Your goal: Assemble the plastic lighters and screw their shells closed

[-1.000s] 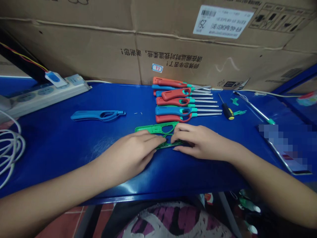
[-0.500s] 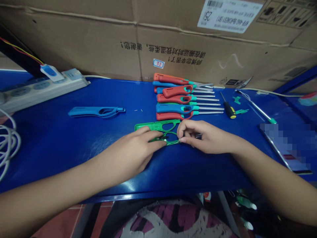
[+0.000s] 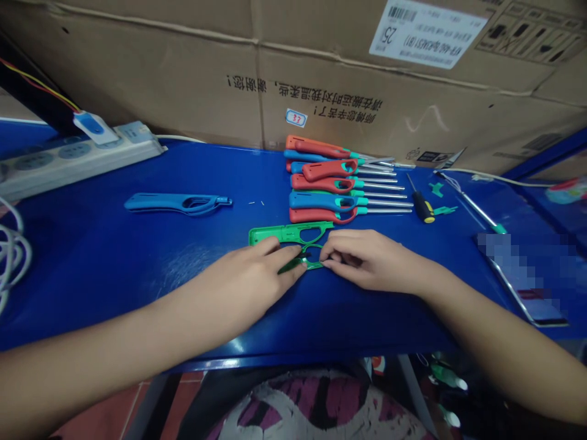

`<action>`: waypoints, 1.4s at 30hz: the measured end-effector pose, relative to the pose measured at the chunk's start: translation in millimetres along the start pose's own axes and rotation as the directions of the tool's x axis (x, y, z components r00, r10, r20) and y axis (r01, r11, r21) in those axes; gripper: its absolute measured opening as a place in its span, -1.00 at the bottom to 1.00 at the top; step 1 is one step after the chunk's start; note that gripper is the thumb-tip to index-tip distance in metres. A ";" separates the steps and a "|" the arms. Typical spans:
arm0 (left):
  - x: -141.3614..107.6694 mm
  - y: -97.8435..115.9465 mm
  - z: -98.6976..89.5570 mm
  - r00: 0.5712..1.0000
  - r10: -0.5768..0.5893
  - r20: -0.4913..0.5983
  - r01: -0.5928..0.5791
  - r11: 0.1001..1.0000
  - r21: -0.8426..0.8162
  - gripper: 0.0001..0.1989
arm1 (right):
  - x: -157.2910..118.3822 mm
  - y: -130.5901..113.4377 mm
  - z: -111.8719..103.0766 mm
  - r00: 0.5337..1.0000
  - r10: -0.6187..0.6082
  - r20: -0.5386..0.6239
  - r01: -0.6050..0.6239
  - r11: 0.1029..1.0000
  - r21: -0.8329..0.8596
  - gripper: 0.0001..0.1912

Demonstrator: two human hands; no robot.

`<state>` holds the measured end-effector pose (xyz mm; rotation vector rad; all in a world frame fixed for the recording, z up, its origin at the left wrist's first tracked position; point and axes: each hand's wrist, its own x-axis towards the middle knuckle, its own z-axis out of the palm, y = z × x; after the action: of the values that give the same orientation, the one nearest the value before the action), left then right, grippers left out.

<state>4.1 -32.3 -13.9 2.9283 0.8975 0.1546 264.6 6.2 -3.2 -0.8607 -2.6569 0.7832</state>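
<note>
My left hand (image 3: 261, 269) has its fingers closed on a green lighter half (image 3: 315, 265) lying on the blue table, with a small black part inside it. At the right end of that half, my right hand (image 3: 362, 260) pinches with thumb and forefinger; what lies between the fingertips is too small to make out. A second green half (image 3: 275, 234) rests just beyond my left hand. Further back are several red and blue lighters (image 3: 323, 200) with metal tubes pointing right.
A blue lighter body (image 3: 172, 203) lies left. A screwdriver (image 3: 426, 208) and teal pieces (image 3: 436, 188) are right, near a phone-like object (image 3: 545, 320). A power strip (image 3: 68, 160) sits far left. Behind the table stands a cardboard box (image 3: 183, 85).
My right hand has shifted slightly left and down along the green half. My left hand stays on it. The camera view has moved slightly.
</note>
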 end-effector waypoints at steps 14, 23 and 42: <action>0.6 7.4 -0.4 1.000 0.005 0.023 -0.009 0.983 0.183 -0.54 | 2.0 -0.5 -3.2 0.997 0.064 -0.032 -0.061 0.995 0.081 -0.91; 1.2 6.9 -2.7 0.999 0.020 0.034 -0.027 0.979 0.201 -0.57 | 2.9 1.0 -2.8 0.992 0.130 -0.005 -0.129 0.987 0.096 -0.92; 1.0 0.7 -0.4 0.996 0.044 0.080 -0.059 0.979 0.193 -0.46 | -2.6 2.6 -18.5 0.992 0.128 -0.008 -0.125 0.975 0.182 -0.74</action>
<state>5.2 -32.3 -13.4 3.1144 0.8732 -0.0435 274.9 14.1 10.5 -0.9901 -2.4849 1.0236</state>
